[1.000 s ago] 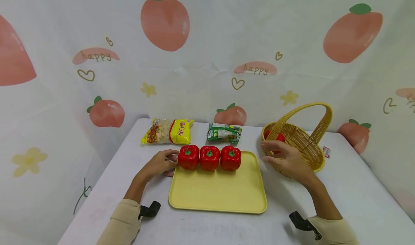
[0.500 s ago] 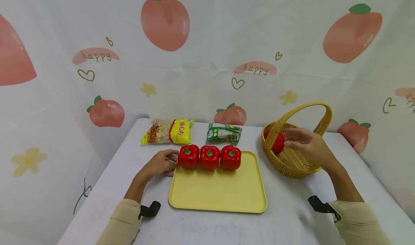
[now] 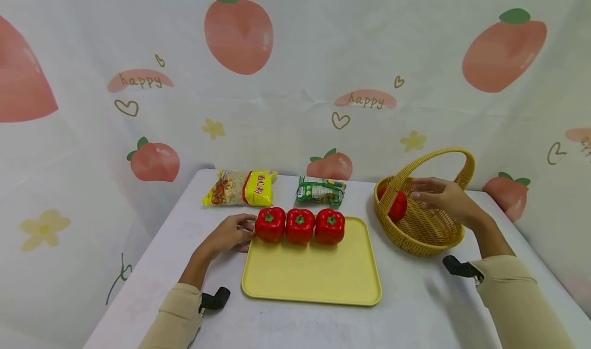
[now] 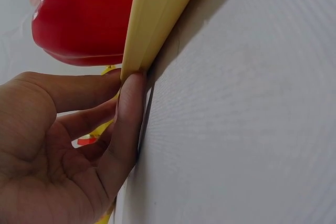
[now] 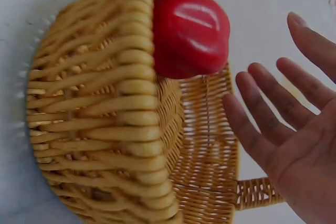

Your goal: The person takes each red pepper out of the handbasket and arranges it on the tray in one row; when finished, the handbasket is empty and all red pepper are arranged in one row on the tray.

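Three red bell peppers (image 3: 300, 226) stand in a row along the far edge of a yellow tray (image 3: 311, 279). My left hand (image 3: 229, 233) is at the tray's far left corner, its fingertips gripping the rim (image 4: 142, 35) beside a pepper (image 4: 84, 19). To the right is a wicker basket (image 3: 417, 244) with an arched handle. Red pepper (image 3: 398, 206) shows inside on both sides of the handle; I cannot tell whether it is one or more. My right hand (image 3: 445, 197) hovers over the basket with fingers spread and holding nothing, apart from the pepper (image 5: 194, 35).
Behind the tray lie a yellow food packet (image 3: 242, 188) and a green packet (image 3: 320, 191). The white table (image 3: 295, 323) meets a fruit-print cloth (image 3: 286, 108) at the back.
My right hand has moved right and slightly away, from the basket's left side to over its middle, uncovering the red pepper. My left hand has stayed at the tray.
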A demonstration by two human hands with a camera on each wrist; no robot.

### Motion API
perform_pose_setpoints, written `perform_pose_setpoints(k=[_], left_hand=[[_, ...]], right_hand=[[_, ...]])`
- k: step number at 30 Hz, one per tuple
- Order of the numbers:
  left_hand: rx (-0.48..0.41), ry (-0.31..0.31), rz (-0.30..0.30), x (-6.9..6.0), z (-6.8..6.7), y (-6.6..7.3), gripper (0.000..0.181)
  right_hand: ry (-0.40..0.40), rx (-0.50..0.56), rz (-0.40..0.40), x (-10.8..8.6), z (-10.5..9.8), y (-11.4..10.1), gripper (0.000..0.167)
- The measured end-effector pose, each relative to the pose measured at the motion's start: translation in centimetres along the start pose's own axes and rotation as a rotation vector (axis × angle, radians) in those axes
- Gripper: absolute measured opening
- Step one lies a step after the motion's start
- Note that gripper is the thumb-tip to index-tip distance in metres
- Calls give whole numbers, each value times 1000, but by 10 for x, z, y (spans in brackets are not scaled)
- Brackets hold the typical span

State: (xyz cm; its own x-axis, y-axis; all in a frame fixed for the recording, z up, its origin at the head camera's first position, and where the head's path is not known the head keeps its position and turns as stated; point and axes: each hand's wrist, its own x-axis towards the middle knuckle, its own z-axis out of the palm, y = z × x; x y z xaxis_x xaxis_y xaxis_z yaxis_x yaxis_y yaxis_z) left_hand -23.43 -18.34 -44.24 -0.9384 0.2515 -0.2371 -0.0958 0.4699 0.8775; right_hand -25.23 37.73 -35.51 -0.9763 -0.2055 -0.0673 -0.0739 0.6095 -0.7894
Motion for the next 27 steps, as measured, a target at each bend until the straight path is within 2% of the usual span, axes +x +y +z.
perform_pose_setpoints(k=[9, 19, 27], left_hand=[[-9, 10, -8, 0, 2, -1, 55], [-7, 10, -3, 0, 2, -1, 55], [0, 18, 1, -1, 2, 0, 53]], right_hand=[[-106, 45, 58, 15, -3, 11, 65], [-182, 75, 111, 27, 8, 14, 72], [-207, 104, 127, 33, 14, 15, 73]])
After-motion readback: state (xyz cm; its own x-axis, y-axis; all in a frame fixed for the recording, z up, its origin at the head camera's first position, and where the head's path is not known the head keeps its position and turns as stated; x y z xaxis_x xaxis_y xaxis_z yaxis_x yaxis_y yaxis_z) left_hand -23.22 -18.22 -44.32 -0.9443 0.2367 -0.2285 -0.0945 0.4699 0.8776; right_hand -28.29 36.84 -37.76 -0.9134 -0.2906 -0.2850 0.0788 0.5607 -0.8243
